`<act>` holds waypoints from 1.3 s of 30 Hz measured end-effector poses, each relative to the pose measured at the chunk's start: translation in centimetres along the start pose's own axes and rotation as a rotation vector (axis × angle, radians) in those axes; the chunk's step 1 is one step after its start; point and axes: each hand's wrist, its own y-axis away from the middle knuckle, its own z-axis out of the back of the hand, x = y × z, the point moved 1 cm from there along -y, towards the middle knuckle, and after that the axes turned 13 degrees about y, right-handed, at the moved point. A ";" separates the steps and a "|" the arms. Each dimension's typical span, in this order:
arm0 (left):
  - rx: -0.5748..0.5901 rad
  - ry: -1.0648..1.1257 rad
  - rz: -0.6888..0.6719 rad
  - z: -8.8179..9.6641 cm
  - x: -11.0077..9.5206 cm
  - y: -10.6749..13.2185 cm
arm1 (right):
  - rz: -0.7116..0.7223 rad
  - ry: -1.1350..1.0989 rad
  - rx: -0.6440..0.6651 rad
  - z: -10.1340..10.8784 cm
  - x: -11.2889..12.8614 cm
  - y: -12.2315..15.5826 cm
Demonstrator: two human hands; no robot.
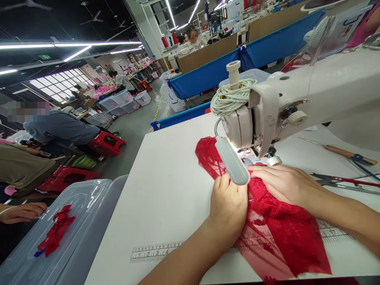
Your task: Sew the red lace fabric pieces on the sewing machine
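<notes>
The red lace fabric (287,223) lies under both hands' fingers: those of the left hand (228,206) are curled, whether pinching I can't tell; those of the right hand (286,184) stretch flat upon it. Just beyond the fingertips is the sewing machine's head (242,124), with scissors (354,181) to their right.

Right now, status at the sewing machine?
Left hand curled at red fabric, grip hidden. Right hand laid flat on it. Fabric reaches beneath machine head. Grey paddle partly blocks view.

To our left, one plastic box (89,200) and red stools (102,144); to our right, one wooden-handled tool (340,152).
</notes>
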 end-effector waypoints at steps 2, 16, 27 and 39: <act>0.028 -0.013 0.004 0.0 0.0 0.0 | -0.010 -0.002 0.002 0.0 0.0 0.0; 0.062 -0.067 0.004 0.1 -0.1 -0.1 | -0.037 -0.025 0.019 -0.1 0.0 -0.1; 0.063 -0.101 -0.004 0.2 -0.3 -0.2 | -0.037 -0.014 -0.005 -0.4 0.1 0.3; 0.017 -0.066 -0.007 0.4 -0.3 -0.5 | -0.080 -0.009 0.055 0.0 0.4 0.0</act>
